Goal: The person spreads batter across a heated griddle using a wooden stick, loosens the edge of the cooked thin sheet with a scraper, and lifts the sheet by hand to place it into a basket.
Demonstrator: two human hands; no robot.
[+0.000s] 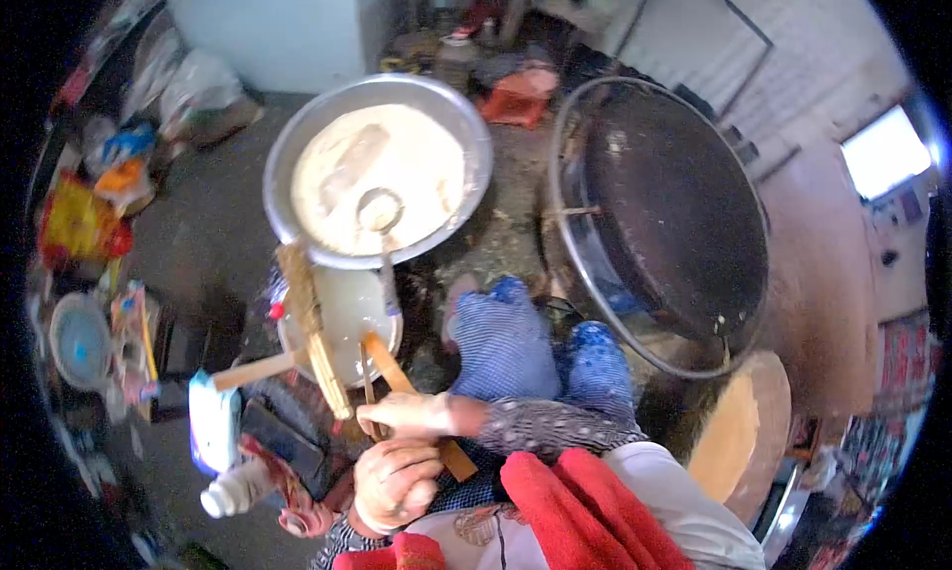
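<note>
My right hand [412,414] reaches in from the right with its fingers closed at the end of a thin brown stick [367,372]. A flat wooden strip [393,367] runs beneath that hand, its upper end over a white basin [347,317] of cloudy liquid. Just below, my left hand [397,483] is curled closed; whatever it may hold is hidden. Across the basin lies a straw brush [307,317]. Beyond stands a large metal bowl [281,164] of pale batter [416,154], where a ladle [387,263] rests with its handle over the rim.
A big round black griddle [684,213] stands on the right, with a round tan flatbread [729,436] close to it. A phone [283,446], a white bottle [238,486] and a white-blue packet [213,426] are at the left. Plastic bags [203,99] lie farther back.
</note>
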